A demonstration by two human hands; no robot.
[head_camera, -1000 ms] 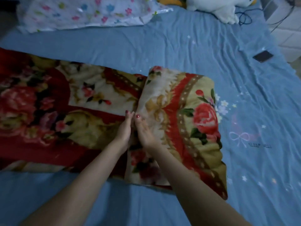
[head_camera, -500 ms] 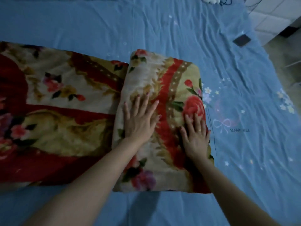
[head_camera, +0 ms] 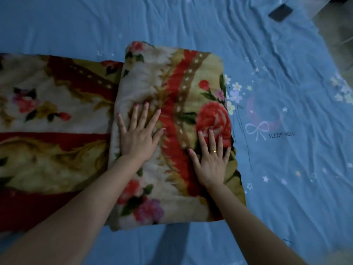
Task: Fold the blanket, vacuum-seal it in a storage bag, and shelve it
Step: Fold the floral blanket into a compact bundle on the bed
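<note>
A: What's the biggest thing here?

B: One bed, covered by a single blue sheet that is wrinkled toward the far right. The sheet carries a printed moon with a bow and the words "SLEEP WELL", plus small stars and flowers scattered around it.

A: And the blanket?

B: One floral blanket, red, cream and gold with roses. It lies on the bed across the left and middle of the view. Its right part is folded over into a thick stacked block; the rest stretches flat to the left, running out of frame.

A: How many hands?

B: Two, both bare, with two forearms coming in from the bottom edge. The left hand lies flat on the left half of the folded block, fingers spread wide, palm down. The right hand lies flat on the right half, near the big red rose, fingers straight and slightly fanned. Neither grips anything; both press on the top of the fold.

A: Anything smaller?

B: One dark flat rectangular object on the sheet at the far right corner, well apart from the blanket; I cannot tell what it is. One gold ring on a finger of the right hand.
</note>
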